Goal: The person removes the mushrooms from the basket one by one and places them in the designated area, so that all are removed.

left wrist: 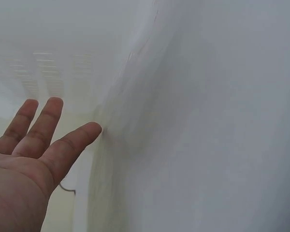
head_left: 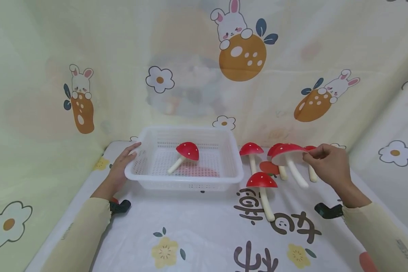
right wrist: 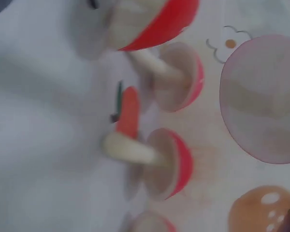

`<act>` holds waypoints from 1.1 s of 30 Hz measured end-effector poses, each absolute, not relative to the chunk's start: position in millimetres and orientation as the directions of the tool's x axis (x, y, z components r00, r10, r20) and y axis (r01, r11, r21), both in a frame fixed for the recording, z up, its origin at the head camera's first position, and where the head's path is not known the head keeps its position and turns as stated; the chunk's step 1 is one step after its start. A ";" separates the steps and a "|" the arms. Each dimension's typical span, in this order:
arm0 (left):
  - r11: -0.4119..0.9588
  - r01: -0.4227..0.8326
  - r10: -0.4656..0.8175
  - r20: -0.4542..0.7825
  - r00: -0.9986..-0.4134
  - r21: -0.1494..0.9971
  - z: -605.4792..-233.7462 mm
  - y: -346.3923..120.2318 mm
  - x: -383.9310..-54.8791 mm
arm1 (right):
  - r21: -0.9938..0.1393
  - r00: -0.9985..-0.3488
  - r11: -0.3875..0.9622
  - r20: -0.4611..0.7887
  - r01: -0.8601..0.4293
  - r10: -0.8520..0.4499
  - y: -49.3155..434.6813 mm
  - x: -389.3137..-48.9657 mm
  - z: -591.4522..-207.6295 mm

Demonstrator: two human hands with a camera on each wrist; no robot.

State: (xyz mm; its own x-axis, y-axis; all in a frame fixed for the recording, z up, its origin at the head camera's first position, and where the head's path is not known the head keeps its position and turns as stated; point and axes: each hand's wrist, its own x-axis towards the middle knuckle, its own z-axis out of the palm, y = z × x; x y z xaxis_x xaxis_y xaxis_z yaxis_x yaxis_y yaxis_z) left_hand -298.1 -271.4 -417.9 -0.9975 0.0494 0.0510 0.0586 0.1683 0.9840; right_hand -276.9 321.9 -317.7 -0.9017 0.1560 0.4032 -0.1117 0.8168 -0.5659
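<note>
A white plastic basket (head_left: 190, 180) with slotted walls sits at the back of the table, and one red-capped toy mushroom (head_left: 189, 150) lies inside it. My left hand (head_left: 118, 170) rests against the basket's left end, with fingers extended along the rim; the left wrist view has them spread and straight. My right hand (head_left: 329, 164) pinches the cap edge of another toy mushroom (head_left: 288, 151) between thumb and fingers, its white stem slanting down. Behind this one, two more mushrooms (head_left: 312, 174) are partly hidden.
Between the basket and my right hand stand a toy mushroom (head_left: 251, 150) near the back and another mushroom (head_left: 262, 181) closer to me. A patterned cloth (head_left: 204, 234) covers the table. A rabbit-print curtain (head_left: 190, 45) hangs behind.
</note>
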 end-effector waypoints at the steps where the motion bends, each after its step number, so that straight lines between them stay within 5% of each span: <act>1: 0.171 0.056 0.049 0.048 -0.998 0.984 -417.5 -271.2 -298.0 | -0.563 -0.907 0.821 0.390 -0.096 0.161 326.8 -274.1 -323.0; 15: 0.149 0.053 0.068 0.044 -0.997 0.987 -418.3 -272.6 -298.5 | -0.500 -0.958 0.865 0.260 -0.029 0.118 358.3 -262.1 -379.7; 33: 0.142 0.065 0.080 0.054 -0.995 0.988 -415.5 -270.4 -295.6 | -0.475 -0.979 0.880 0.183 -0.005 0.094 360.9 -237.5 -385.9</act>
State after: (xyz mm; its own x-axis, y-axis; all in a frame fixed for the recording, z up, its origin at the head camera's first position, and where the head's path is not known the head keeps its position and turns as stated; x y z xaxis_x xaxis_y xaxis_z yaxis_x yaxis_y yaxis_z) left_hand -295.6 -270.4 -415.5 -0.9954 0.0797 0.0537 0.0647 0.1423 0.9877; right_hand -237.5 360.9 -385.9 -0.9786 0.0936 0.1832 -0.0047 0.8801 -0.4747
